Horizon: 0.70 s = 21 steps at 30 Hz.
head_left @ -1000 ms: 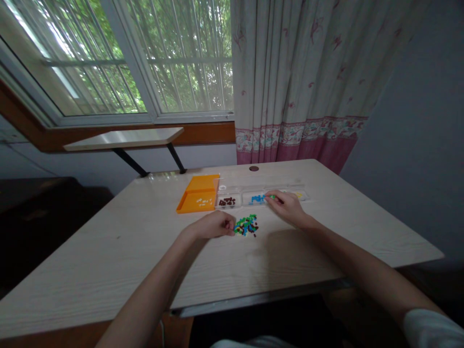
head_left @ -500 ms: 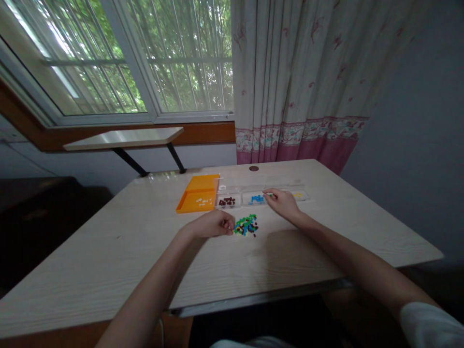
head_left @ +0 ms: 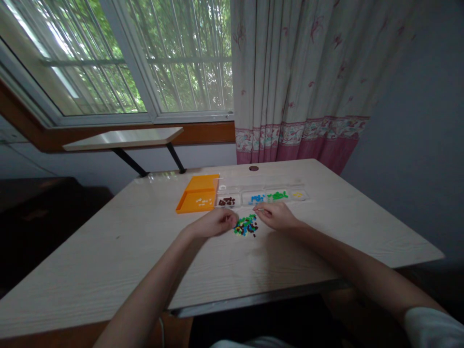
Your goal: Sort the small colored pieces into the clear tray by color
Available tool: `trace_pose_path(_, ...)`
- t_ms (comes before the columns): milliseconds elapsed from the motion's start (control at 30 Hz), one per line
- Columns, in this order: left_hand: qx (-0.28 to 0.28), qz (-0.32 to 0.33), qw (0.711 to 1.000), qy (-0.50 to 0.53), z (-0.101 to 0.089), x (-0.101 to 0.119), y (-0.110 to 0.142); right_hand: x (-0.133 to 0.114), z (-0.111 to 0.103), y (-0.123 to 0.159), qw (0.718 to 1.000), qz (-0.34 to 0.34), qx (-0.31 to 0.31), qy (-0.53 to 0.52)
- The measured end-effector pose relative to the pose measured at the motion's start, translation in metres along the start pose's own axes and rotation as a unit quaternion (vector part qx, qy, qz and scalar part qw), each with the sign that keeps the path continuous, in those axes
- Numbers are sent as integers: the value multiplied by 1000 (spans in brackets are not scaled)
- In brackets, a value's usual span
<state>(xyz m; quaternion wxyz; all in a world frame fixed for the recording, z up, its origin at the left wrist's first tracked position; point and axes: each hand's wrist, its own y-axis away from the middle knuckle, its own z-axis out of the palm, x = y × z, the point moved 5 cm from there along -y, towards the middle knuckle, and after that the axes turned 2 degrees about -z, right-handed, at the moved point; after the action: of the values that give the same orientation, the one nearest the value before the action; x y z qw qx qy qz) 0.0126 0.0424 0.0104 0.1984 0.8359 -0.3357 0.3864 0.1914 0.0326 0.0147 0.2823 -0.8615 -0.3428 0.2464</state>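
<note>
A small heap of mixed coloured beads [head_left: 246,225] lies on the pale wooden table [head_left: 108,256]. My left hand [head_left: 213,224] rests curled at the heap's left edge, fingers pinched together. My right hand [head_left: 276,215] sits just right of the heap, fingers closed round a thin pale stick-like tool whose tip points left over the beads. Behind the heap stands a clear divided box [head_left: 261,197] with brown beads [head_left: 226,201], blue beads [head_left: 257,198], green beads [head_left: 277,195] and yellow beads [head_left: 297,195] in separate compartments.
An orange tray [head_left: 198,199] with a few white beads lies left of the clear box. A cable hole [head_left: 253,168] sits near the table's far edge. A window, a narrow shelf [head_left: 123,138] and a pink-hemmed curtain [head_left: 297,82] stand behind the table.
My right hand has drawn back from the green compartment of the clear box to the bead heap. The green beads now show uncovered. My left hand has barely shifted.
</note>
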Motion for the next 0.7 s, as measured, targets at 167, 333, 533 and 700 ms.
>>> trace_pose_path(167,63,-43,967,242,9,4,-10,-14,1,1,998,-55,38,-4)
trace_pose_path(333,48,-76,934,346,22,7,-16,-22,1,0,995,-78,61,18)
trace_pose_path(533,49,-72,926,368,25,9,-17,-27,-3,-1,990,-100,96,17)
trace_pose_path(700,60,-79,927,361,24,8,-17,-28,-4,-1,990,-100,99,17)
